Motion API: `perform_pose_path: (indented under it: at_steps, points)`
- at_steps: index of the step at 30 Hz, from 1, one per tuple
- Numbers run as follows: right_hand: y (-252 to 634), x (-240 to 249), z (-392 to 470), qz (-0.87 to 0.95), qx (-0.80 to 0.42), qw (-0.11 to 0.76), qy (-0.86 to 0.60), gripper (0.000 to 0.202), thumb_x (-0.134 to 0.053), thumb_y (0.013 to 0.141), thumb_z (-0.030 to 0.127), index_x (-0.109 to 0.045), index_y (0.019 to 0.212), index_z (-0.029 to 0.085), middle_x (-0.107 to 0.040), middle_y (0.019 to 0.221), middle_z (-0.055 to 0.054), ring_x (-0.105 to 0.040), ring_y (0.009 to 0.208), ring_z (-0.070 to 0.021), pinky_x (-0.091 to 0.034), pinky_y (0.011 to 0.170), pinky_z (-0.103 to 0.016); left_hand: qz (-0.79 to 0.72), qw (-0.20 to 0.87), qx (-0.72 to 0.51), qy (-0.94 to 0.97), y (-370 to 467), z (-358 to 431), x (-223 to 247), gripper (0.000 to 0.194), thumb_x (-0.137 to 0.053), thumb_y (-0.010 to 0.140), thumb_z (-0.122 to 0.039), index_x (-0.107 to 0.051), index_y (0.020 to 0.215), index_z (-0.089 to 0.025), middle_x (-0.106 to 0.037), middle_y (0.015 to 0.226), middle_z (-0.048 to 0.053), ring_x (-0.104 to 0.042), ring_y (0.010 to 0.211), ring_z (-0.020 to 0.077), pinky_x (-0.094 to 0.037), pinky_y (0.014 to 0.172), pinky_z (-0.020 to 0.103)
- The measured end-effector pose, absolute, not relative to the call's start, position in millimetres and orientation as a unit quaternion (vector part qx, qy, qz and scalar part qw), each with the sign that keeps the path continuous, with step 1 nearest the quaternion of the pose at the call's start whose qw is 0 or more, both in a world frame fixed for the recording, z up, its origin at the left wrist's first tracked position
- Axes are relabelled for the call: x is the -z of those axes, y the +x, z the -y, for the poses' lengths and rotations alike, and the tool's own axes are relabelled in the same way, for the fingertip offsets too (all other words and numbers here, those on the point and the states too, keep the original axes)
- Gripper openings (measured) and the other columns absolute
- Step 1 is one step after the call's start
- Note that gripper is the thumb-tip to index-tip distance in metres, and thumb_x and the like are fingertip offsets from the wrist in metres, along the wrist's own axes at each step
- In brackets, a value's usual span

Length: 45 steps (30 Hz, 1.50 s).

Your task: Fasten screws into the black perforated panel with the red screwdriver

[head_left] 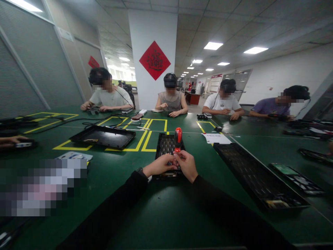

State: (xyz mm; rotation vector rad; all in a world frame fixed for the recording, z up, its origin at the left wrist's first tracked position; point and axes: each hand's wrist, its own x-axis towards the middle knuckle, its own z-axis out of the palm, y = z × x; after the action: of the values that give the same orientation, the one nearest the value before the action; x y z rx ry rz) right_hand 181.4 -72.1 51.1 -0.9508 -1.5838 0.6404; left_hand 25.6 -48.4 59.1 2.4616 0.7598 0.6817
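A screwdriver [178, 136] with a red and black handle stands upright in front of me, above a narrow black plastic casing [163, 143] on the green table. Just below the handle, the fingers of my right hand [187, 165] are closed around the tool's lower part. My left hand [160, 164] meets it from the other side, thumb and fingers pinched together; what lies between them is hidden. Both hands are over the casing, whose inside shows rows of small shiny parts. The screwdriver's tip is out of sight behind my fingers.
A long black casing [249, 173] lies to the right, beside a white paper [217, 139] and a device with a green board [286, 169]. At left is a shallow black tray [104, 136]. Yellow tape [125, 150] marks the table. Several people sit across; another person's hand [11, 141] shows at far left.
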Motion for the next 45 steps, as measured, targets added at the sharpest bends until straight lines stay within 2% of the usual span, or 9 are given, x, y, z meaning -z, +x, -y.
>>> perform_pose_path:
  at_steps: [5, 9, 15, 25, 30, 45]
  points:
    - [184.2, -56.3, 76.7, 0.7, -0.27, 0.535, -0.389, 0.023, -0.053, 0.08, 0.034, -0.065, 0.083, 0.014, -0.062, 0.072, -0.004, -0.058, 0.063, -0.0142, -0.047, 0.058, -0.025, -0.226, 0.333, -0.153, 0.903, 20.8, 33.9, -71.9, 0.022, -0.059, 0.075, -0.029, -0.063, 0.086, -0.012, -0.065, 0.082, 0.004, -0.058, 0.075, 0.013, -0.042, 0.073, 0.023]
    - [184.0, -55.0, 76.5, 0.679, -0.307, 0.55, -0.377, 0.024, -0.052, 0.08, 0.036, -0.063, 0.085, 0.015, -0.062, 0.074, -0.003, -0.055, 0.057, -0.0123, -0.046, 0.05, -0.022, -0.223, 0.377, -0.183, 0.88, 17.7, 30.6, -71.9, 0.025, -0.058, 0.075, -0.031, -0.063, 0.091, -0.012, -0.066, 0.087, 0.005, -0.059, 0.08, 0.0137, -0.043, 0.077, 0.024]
    - [182.4, -51.2, 76.0, 0.647, -0.33, 0.581, -0.367, 0.023, -0.052, 0.08, 0.035, -0.061, 0.088, 0.016, -0.06, 0.072, -0.002, -0.053, 0.052, -0.0102, -0.046, 0.05, -0.022, -0.264, 0.357, -0.28, 0.851, 16.8, 36.7, -54.6, 0.026, -0.059, 0.074, -0.033, -0.065, 0.086, -0.011, -0.066, 0.087, 0.006, -0.059, 0.08, 0.014, -0.044, 0.079, 0.026]
    - [184.7, -48.6, 75.4, 0.64, -0.308, 0.593, -0.378, 0.023, -0.053, 0.079, 0.035, -0.062, 0.088, 0.016, -0.061, 0.076, -0.003, -0.054, 0.055, -0.0108, -0.047, 0.053, -0.023, -0.282, 0.314, -0.264, 0.867, 25.2, 45.9, -66.4, 0.024, -0.057, 0.076, -0.034, -0.065, 0.083, -0.012, -0.065, 0.083, 0.003, -0.057, 0.076, 0.0132, -0.042, 0.074, 0.023]
    - [185.1, -47.2, 74.4, 0.634, -0.323, 0.592, -0.378, 0.025, -0.053, 0.079, 0.036, -0.061, 0.09, 0.016, -0.061, 0.073, -0.002, -0.053, 0.05, -0.0098, -0.045, 0.049, -0.023, -0.293, 0.341, -0.26, 0.854, 29.3, 49.2, -58.2, 0.024, -0.056, 0.076, -0.032, -0.065, 0.083, -0.011, -0.065, 0.078, 0.002, -0.056, 0.071, 0.0128, -0.042, 0.069, 0.022]
    - [184.8, -44.9, 72.5, 0.629, -0.349, 0.59, -0.366, 0.025, -0.054, 0.078, 0.036, -0.061, 0.091, 0.015, -0.063, 0.072, -0.003, -0.056, 0.052, -0.0111, -0.048, 0.051, -0.024, -0.306, 0.32, -0.302, 0.845, 28.8, 54.4, -52.9, 0.019, -0.057, 0.076, -0.029, -0.064, 0.079, -0.012, -0.067, 0.079, 0.002, -0.059, 0.074, 0.0133, -0.043, 0.071, 0.021]
